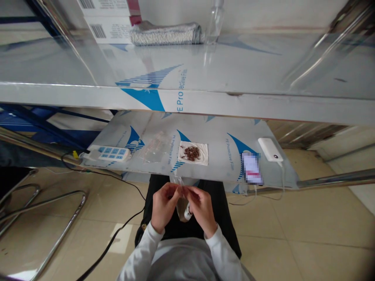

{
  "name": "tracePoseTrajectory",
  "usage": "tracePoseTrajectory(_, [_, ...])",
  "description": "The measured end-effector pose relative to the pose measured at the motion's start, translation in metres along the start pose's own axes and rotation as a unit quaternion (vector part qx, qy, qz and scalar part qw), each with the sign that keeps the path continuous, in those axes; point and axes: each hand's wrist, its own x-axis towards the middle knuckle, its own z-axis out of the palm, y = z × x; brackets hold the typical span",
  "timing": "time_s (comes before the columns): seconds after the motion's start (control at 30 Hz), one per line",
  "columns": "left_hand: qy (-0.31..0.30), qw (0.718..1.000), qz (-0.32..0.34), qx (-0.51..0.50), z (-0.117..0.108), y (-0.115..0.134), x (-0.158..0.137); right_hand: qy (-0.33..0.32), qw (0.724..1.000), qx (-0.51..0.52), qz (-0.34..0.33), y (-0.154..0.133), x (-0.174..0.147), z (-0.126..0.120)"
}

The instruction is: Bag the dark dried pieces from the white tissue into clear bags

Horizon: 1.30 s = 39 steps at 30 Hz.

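Over my lap, my left hand [165, 207] and my right hand [202, 207] meet with fingertips close together. Both pinch the upper part of a clear plastic bag [181, 210], which hangs down between them. A small white piece [188, 211] shows by the curled fingers of my right hand; I cannot tell what it is. Just beyond my hands, on the lower shelf, a pile of small dark brown screw-like pieces [191, 153] lies on a white cloth [203, 159]. Several clear plastic bags [154, 147] lie flat to the left of the cloth.
A power strip [114, 153] sits at the shelf's left. At the right are a phone [252, 168] and a white power bank [270, 149] with cables hanging off the edge. The upper shelf [205, 101] overhangs, carrying boxes [109, 29], a rolled towel [166, 34] and a bottle [216, 19].
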Motion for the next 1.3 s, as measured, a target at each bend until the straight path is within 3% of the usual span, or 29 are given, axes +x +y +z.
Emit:
tracePoseTrajectory(0.13, [0.072,0.974,0.074,0.2,-0.008,0.011,-0.01,0.065,0.993,-0.095,-0.009,-0.003,0.003,-0.005])
tracePoseTrajectory(0.3, [0.047,0.975,0.078,0.205,0.001,0.024,-0.019,-0.047,0.984,-0.11,-0.135,-0.018,0.004,-0.008])
tracePoseTrajectory(0.43, [0.021,0.972,0.081,0.22,0.003,0.029,-0.019,-0.12,0.982,-0.073,-0.126,-0.027,0.01,-0.013])
tracePoseTrajectory(0.57, [0.004,0.951,0.107,0.291,-0.005,0.032,-0.023,-0.154,0.974,-0.137,-0.097,-0.032,0.012,-0.019])
tracePoseTrajectory(0.8, [-0.12,0.87,0.279,0.389,-0.021,0.031,-0.019,-0.17,0.968,-0.176,-0.056,-0.035,0.011,-0.023])
tracePoseTrajectory(0.9, [-0.191,0.851,0.297,0.388,-0.018,0.025,-0.005,-0.183,0.967,-0.17,-0.056,-0.037,0.015,-0.023])
tracePoseTrajectory(1.0, [-0.233,0.873,0.247,0.349,-0.01,0.017,0.009,-0.199,0.96,-0.186,-0.059,-0.038,0.016,-0.021])
tracePoseTrajectory(1.1, [-0.232,0.905,0.193,0.3,-0.001,0.007,0.017,-0.193,0.957,-0.209,-0.061,-0.035,0.017,-0.021])
tracePoseTrajectory(1.2, [-0.19,0.934,0.152,0.263,0.004,-0.008,0.022,-0.166,0.963,-0.194,-0.084,-0.021,0.032,-0.026])
tracePoseTrajectory(1.3, [-0.124,0.95,0.127,0.257,0.005,-0.025,0.025,-0.075,0.969,-0.216,-0.094,0.01,0.074,-0.032])
